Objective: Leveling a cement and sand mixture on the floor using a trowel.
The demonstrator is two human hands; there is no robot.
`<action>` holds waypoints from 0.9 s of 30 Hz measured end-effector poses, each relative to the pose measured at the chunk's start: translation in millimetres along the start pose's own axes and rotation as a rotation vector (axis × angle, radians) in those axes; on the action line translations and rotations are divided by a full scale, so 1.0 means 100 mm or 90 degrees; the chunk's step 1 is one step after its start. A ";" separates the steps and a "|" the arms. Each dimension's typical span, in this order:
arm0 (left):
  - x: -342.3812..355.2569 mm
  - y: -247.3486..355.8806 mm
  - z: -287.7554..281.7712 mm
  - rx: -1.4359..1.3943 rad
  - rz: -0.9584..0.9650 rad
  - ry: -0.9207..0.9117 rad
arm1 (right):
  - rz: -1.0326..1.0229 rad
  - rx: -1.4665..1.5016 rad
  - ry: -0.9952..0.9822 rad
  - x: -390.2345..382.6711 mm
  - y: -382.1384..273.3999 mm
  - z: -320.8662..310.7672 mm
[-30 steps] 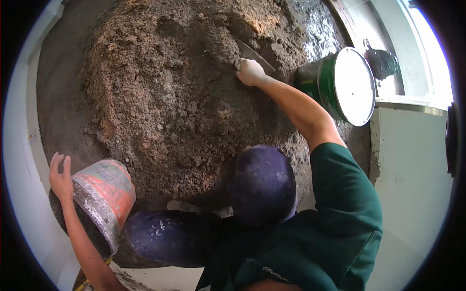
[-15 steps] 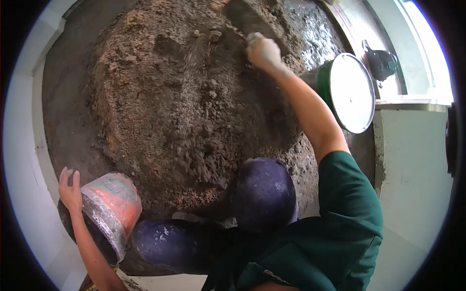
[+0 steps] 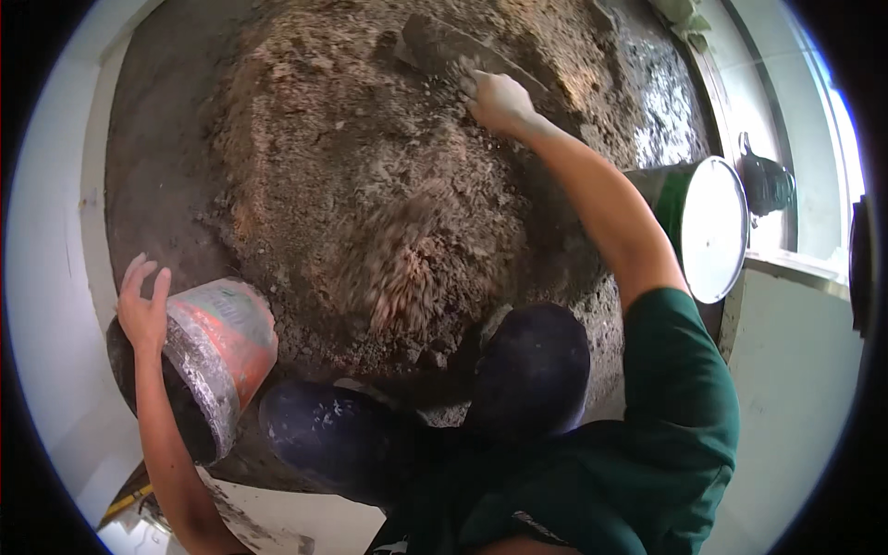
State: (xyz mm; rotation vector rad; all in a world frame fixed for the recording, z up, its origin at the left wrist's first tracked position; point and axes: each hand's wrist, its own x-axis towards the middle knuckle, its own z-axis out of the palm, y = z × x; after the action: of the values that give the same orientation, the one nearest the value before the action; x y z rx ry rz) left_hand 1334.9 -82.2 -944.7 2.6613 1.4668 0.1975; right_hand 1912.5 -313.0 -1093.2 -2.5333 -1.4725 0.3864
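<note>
My right hand, dusted grey, grips a trowel with a broad, dirty blade high in a pile of crumbly brown-grey mix; the handle is largely hidden by fingers and flying material. Loose material is blurred as it tumbles down the middle toward my knees. My left hand, fingers raised and apart, rests against the rim of a dirty orange-and-grey bucket lying on its side at the lower left.
A green drum with a white end lies at the right, beside a dark green object on a ledge. Pale walls border both sides. My knees are close below the pile. A yellow tool lies behind the bucket.
My right hand and trowel have moved up the pile, and loose material has started sliding down toward my knees. The view has shifted slightly. My left hand stays at the bucket.
</note>
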 end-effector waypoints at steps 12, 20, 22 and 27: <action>-0.06 0.09 -0.02 0.014 -0.010 0.005 | -0.552 -0.386 -0.507 -0.36 -0.30 0.21; 0.03 0.27 0.01 0.037 -0.022 0.007 | -0.146 -0.106 -0.286 0.94 -1.62 0.91; -0.05 0.18 -0.06 0.044 -0.040 0.004 | -0.293 -0.109 -0.347 0.50 -1.89 1.19; -0.11 0.15 -0.10 0.028 -0.014 0.009 | -0.566 -0.355 -0.551 -0.17 -1.57 0.63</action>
State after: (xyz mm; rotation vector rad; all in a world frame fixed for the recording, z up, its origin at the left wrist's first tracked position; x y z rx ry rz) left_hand 1340.0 -98.7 -933.3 2.6824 1.5222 0.1854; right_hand 1755.2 -249.1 -1105.4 -1.6857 -3.1546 1.0794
